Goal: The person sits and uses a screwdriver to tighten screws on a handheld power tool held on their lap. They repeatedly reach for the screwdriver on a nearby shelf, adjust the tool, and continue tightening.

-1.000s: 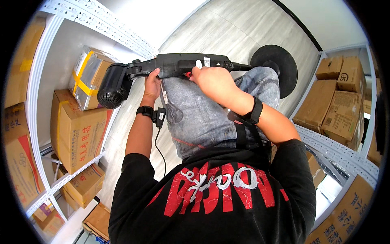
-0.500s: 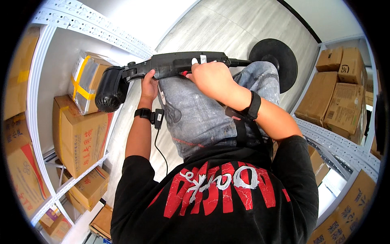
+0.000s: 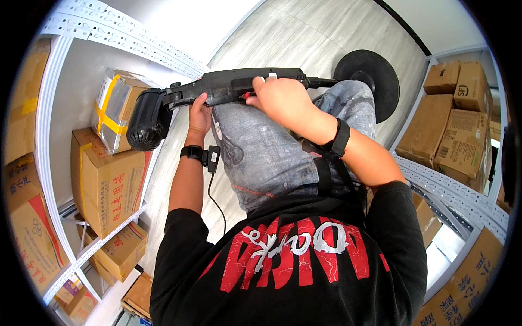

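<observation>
A white perforated-metal rack [image 3: 125, 35] holds a large brown cardboard box [image 3: 111, 185] and a yellow-taped, plastic-wrapped carton [image 3: 112, 111]; right of the rack lies grey wood-grain floor [image 3: 283, 41].

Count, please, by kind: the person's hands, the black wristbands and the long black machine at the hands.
Hands: 2, the left hand and the right hand
Black wristbands: 2, the left wristband and the right wristband
Long black machine: 1
Total: 5
</observation>
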`<state>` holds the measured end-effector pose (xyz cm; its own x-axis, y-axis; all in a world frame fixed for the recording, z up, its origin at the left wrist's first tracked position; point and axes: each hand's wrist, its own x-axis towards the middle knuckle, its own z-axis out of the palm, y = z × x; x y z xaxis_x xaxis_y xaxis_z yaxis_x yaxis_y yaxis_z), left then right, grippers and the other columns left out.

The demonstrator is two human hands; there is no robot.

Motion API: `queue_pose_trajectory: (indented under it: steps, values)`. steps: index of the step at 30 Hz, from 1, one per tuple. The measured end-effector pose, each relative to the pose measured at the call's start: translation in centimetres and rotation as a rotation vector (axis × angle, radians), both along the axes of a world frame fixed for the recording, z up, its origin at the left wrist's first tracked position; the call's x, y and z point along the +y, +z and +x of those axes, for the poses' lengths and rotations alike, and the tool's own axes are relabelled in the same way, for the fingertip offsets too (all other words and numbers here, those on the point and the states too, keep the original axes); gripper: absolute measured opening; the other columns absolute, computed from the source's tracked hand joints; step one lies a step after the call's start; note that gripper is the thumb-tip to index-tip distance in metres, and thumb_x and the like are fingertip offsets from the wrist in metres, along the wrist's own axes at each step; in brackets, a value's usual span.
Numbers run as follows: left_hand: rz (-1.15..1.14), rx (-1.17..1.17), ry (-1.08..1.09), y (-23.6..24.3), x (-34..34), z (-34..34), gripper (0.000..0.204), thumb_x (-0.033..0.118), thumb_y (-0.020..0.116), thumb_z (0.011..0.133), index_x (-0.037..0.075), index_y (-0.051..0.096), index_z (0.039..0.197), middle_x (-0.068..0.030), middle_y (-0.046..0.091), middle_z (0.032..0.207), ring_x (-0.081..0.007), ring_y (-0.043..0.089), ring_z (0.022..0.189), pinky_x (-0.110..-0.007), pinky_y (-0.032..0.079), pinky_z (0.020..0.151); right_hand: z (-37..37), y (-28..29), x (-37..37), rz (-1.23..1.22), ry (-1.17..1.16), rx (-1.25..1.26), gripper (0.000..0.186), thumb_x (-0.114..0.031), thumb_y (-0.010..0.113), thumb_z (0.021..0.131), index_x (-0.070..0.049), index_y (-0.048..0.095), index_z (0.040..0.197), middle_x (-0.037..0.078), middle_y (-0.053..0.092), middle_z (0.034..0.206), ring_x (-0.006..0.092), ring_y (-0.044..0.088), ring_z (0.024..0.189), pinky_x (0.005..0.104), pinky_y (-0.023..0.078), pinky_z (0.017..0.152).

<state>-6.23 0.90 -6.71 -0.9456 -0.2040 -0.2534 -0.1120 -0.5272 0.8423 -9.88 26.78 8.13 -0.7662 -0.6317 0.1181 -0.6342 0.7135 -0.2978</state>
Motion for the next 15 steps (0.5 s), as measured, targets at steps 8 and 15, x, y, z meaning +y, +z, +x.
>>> queue_pose_trajectory:
  steps: [8, 15]
  values:
    - [0.029, 0.016, 0.058, -0.5, 0.1, -0.1, 0.03, 0.023, 0.06, 0.09, 0.003, 0.062, 0.112, -0.0073, 0.065, 0.116, -0.0197, 0.058, 0.111, -0.036, 0.041, 0.1, 0.0, 1.0, -0.5, 0.105, 0.051, -0.115, 0.032, -0.031, 0.064, 0.086, -0.002, 0.052, 0.094, 0.016, 0.062, 0.081, 0.0318, 0.066, 0.071, 0.0409, 0.053, 0.057]
    - [0.025, 0.027, 0.024, -0.6, 0.1, -0.2, 0.034, 0.023, 0.061, 0.089, 0.003, 0.061, 0.116, -0.0075, 0.064, 0.118, -0.0206, 0.058, 0.112, -0.037, 0.04, 0.101, -0.4, 0.4, -0.1, -0.064, 0.102, 0.08, 0.028, -0.028, 0.066, 0.085, -0.003, 0.055, 0.091, 0.012, 0.062, 0.072, 0.0302, 0.067, 0.067, 0.0396, 0.053, 0.056]
